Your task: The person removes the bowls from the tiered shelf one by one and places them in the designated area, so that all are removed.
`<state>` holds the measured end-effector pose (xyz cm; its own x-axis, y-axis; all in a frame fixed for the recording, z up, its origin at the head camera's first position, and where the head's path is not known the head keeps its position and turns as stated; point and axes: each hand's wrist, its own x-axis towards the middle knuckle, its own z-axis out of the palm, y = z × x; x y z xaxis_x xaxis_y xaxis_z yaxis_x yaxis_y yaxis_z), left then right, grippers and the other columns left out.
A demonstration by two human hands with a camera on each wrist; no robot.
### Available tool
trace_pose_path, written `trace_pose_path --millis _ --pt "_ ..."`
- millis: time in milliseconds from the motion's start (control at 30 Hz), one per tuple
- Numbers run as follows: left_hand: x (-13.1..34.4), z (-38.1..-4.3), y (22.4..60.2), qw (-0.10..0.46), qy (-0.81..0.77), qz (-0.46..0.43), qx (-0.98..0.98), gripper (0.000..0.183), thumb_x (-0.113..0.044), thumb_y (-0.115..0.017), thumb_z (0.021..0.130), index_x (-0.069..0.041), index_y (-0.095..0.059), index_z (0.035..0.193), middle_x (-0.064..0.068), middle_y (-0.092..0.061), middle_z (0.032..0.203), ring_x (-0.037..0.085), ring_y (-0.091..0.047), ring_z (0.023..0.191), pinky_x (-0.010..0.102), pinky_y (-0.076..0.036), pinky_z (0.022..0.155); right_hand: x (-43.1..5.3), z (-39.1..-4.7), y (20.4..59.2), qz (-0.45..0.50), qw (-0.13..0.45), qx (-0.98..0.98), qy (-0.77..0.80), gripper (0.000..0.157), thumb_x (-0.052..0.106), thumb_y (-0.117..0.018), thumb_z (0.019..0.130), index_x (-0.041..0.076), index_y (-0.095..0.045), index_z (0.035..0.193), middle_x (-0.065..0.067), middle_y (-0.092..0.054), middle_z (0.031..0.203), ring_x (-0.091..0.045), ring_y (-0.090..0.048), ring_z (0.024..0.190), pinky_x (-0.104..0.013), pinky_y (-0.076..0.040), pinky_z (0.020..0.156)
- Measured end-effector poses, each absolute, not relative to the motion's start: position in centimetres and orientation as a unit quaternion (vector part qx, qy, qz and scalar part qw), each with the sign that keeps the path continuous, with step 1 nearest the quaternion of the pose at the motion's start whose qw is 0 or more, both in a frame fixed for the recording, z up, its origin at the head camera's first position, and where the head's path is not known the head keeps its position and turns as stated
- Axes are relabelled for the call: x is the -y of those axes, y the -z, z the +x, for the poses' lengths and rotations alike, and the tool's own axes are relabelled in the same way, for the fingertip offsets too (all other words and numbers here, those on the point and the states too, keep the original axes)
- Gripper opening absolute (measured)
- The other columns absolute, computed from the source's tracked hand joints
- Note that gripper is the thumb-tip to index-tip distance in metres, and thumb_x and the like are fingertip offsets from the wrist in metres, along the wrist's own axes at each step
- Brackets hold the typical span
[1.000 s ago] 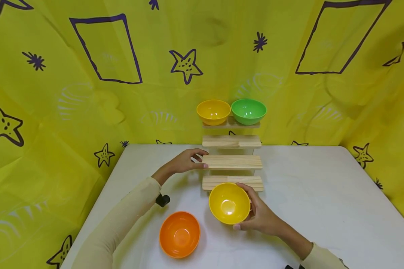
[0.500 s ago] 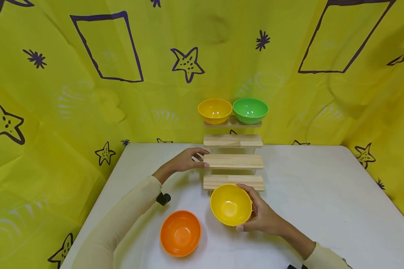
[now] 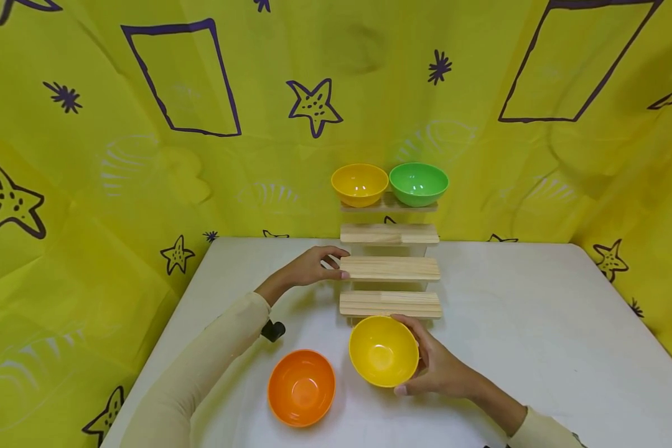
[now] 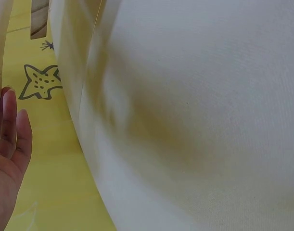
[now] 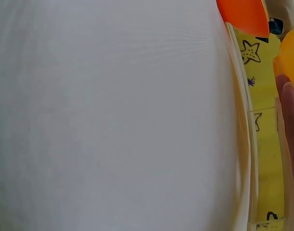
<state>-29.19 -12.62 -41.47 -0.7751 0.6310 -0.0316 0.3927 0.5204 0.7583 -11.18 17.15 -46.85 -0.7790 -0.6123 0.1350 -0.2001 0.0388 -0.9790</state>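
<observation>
My right hand (image 3: pixel 445 367) grips a yellow bowl (image 3: pixel 382 351) by its right side, thumb at the near rim and fingers round the far side. The bowl tilts toward me just in front of the lowest board of a stepped wooden rack (image 3: pixel 391 269). In the right wrist view, only part of the yellow bowl (image 5: pixel 292 57) and some fingers show at the right edge. My left hand (image 3: pixel 310 267) holds the left end of a middle board, thumb at its front edge and fingers behind. An orange bowl (image 3: pixel 301 389) sits on the table to the left of the yellow one.
On the top board stand another yellow bowl (image 3: pixel 359 185) and a green bowl (image 3: pixel 419 185), side by side. Yellow sheeting (image 3: pixel 280 162) with drawn starfish surrounds the white table (image 3: pixel 515 323) at the back and sides.
My right hand has drawn the yellow bowl slightly toward me, away from the lowest board. The left hand stays at the rack, and the head view has shifted a little.
</observation>
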Motion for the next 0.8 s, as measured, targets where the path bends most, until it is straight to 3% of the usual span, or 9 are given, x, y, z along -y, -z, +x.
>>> trace_pose_path --millis 600,800 --pt "12.59 -29.23 41.34 0.158 -0.392 0.303 -0.854 0.055 -0.027 -0.074 0.091 -0.009 -0.057 0.141 0.011 -0.058 0.142 0.025 -0.063 0.114 0.035 -0.054 0.091 -16.88 -10.56 46.97 -0.309 0.241 -0.686 0.613 0.1 0.008 -0.085 0.075 0.015 -0.022 0.153 -0.021 -0.035 0.149 -0.021 -0.056 0.124 -0.031 -0.051 0.099" --pt "12.59 -29.2 41.27 0.161 -0.395 0.296 -0.854 0.056 -0.028 -0.075 0.091 -0.011 -0.057 0.141 0.008 -0.058 0.142 0.024 -0.063 0.115 0.034 -0.054 0.09 -16.89 -10.43 46.81 -0.294 0.258 -0.707 0.589 0.102 0.012 -0.086 0.075 0.019 -0.021 0.153 -0.018 -0.035 0.149 -0.022 -0.062 0.113 -0.031 -0.055 0.092"
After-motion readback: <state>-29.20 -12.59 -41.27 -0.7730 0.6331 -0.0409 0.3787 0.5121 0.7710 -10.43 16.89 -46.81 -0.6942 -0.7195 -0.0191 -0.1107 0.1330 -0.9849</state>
